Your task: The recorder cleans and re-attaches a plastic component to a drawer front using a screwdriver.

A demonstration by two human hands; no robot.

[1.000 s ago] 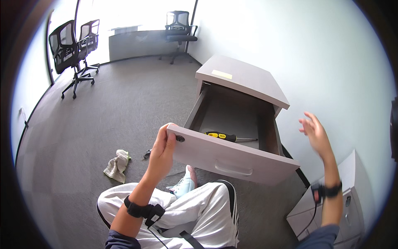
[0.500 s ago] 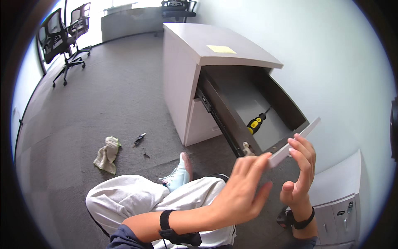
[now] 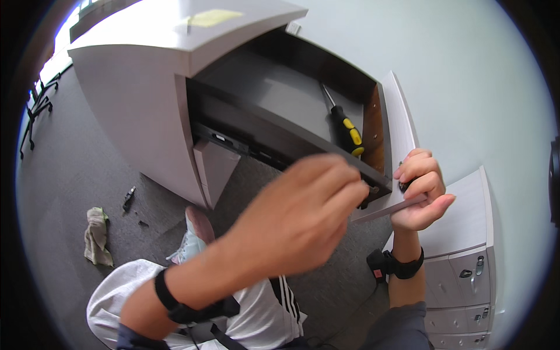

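The pale drawer front panel (image 3: 401,111) stands at the end of the pulled-out dark drawer (image 3: 274,116). My right hand (image 3: 421,189) is closed at the panel's near part, its fingers curled by a small black piece (image 3: 404,186). By the drawer's near front corner, my left hand (image 3: 306,213) has its fingers pinched together. A small dark piece shows at those fingertips, too blurred to name. Inside the drawer, next to its brown end, lies a black and yellow screwdriver (image 3: 347,129).
The pale cabinet (image 3: 134,111) holds the drawer; a yellow paper note (image 3: 216,18) lies on top. A cloth (image 3: 97,238) and a small dark tool (image 3: 129,199) are on the grey floor. At right stands another low cabinet (image 3: 458,233) beside the wall.
My view has turned and come closer to the drawer. The left hand has left the panel's edge for the near drawer corner and pinched. My right hand has curled its fingers at the panel.
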